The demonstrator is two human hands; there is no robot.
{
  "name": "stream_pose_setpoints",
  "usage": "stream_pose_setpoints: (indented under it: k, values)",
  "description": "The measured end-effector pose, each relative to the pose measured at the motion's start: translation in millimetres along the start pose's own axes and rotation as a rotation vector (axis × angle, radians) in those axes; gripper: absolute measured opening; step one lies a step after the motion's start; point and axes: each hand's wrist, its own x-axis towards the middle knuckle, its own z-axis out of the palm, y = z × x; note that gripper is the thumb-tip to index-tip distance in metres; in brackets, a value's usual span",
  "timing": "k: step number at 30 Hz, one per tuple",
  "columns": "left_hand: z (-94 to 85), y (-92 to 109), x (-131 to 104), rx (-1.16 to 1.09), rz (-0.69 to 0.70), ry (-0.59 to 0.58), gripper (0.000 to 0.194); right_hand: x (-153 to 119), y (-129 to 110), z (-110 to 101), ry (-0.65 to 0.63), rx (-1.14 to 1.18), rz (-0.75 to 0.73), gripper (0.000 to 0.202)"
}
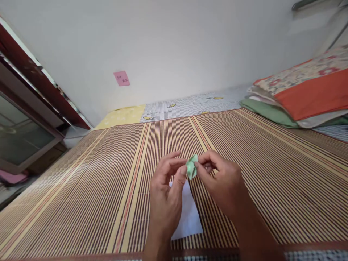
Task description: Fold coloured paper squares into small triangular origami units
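Note:
A small piece of folded, creased green paper (191, 167) is held up between my two hands, above the striped mat. My left hand (167, 185) pinches its left side between thumb and forefinger, with the other fingers loosely curled. On the other side, my right hand (221, 175) grips the paper's right edge between thumb and forefinger. Below the hands a white sheet of paper (190, 215) lies on the mat, partly covered by my left hand and wrist.
The striped bamboo mat (89, 188) covers the bed. Folded bedding (307, 98) in orange, floral and green is stacked at the right. A pink note (121, 78) sticks to the white wall (174, 43). A glass-fronted cabinet (24, 134) stands at the left.

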Motion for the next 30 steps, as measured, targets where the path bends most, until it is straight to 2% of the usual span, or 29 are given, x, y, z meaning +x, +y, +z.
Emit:
stream_pose_setpoints:
  k: [3, 6, 10, 14, 19, 23, 27, 30]
  values:
    - [-14.4, 3, 2, 0.136, 0.123, -0.131, 0.025, 2, 2, -13, -0.157, 0.142, 0.132, 0.012]
    - [-21.2, 4, 2, 0.171, 0.154, -0.277, 0.036, 4, 4, -24, -0.340, 0.220, 0.163, 0.011]
    - [-18.8, 4, 2, 0.167, 0.097, -0.395, 0.034, 6, 6, -30, -0.445, 0.286, 0.159, 0.013]
    - [-13.3, 2, 2, 0.059, -0.006, -0.456, 0.029, 6, 6, -30, -0.476, 0.259, 0.156, 0.012]
    - [-11.6, 0, 2, -0.070, -0.105, -0.460, 0.020, 6, 6, -28, -0.482, 0.238, 0.158, 0.010]
    - [-12.2, 1, 3, -0.192, -0.203, -0.441, 0.016, 6, 7, -27, -0.426, 0.268, 0.158, 0.012]
    - [-12.6, 1, 3, -0.318, -0.295, -0.256, 0.013, 4, 10, -27, -0.349, 0.326, 0.198, 0.019]
    - [-12.2, 2, 4, -0.374, -0.319, -0.145, 0.011, 1, 10, -27, -0.375, 0.375, 0.231, 0.020]
